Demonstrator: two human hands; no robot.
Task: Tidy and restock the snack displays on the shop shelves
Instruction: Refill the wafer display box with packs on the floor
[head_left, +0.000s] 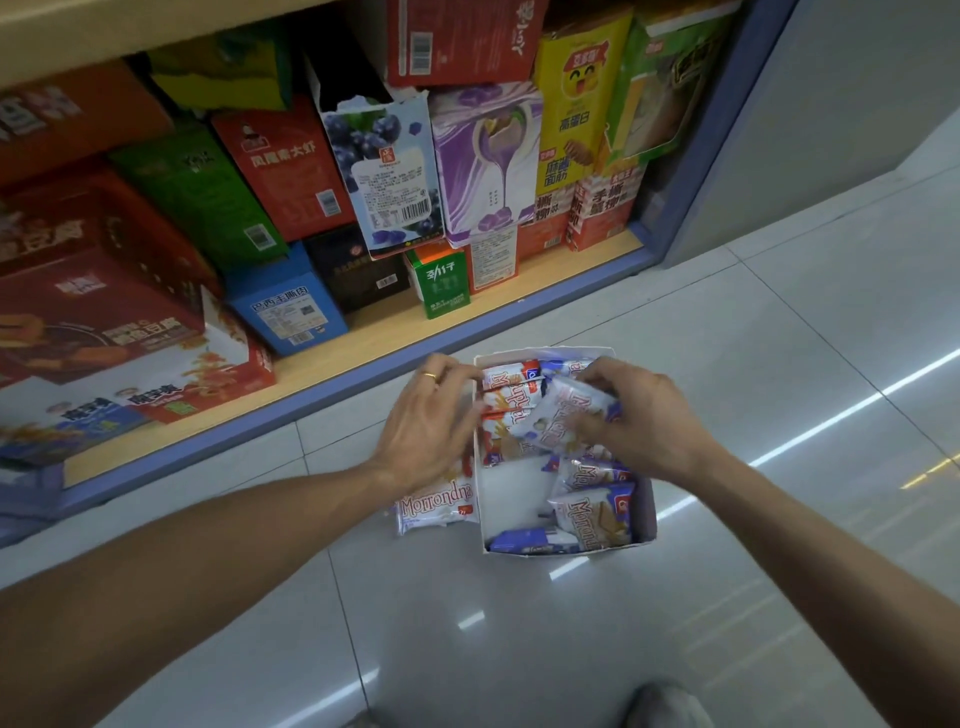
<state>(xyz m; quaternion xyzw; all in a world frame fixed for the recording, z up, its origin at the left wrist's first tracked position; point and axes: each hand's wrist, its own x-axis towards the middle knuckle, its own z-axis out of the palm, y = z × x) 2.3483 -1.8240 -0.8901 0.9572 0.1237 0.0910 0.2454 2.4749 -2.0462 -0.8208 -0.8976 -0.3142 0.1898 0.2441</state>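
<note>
An open white cardboard box (648, 512) sits on the tiled floor in front of the bottom shelf. Inside it lie several small white, red and blue snack packets (592, 514). My right hand (641, 421) pinches one white packet (563, 408) above the middle of the box. My left hand (428, 421), with a ring on one finger, rests on the box's left wall, fingers against the red-edged packets (506, 387) standing at the far end. One more packet (436, 506) lies on the floor just left of the box.
The bottom shelf (395, 325) has a wooden board with a blue front lip and holds many upright and stacked snack cartons, among them a blueberry carton (384, 171) and a purple one (485, 161). A grey wall panel (831, 104) stands right of it. A shoe (662, 704) shows at the bottom.
</note>
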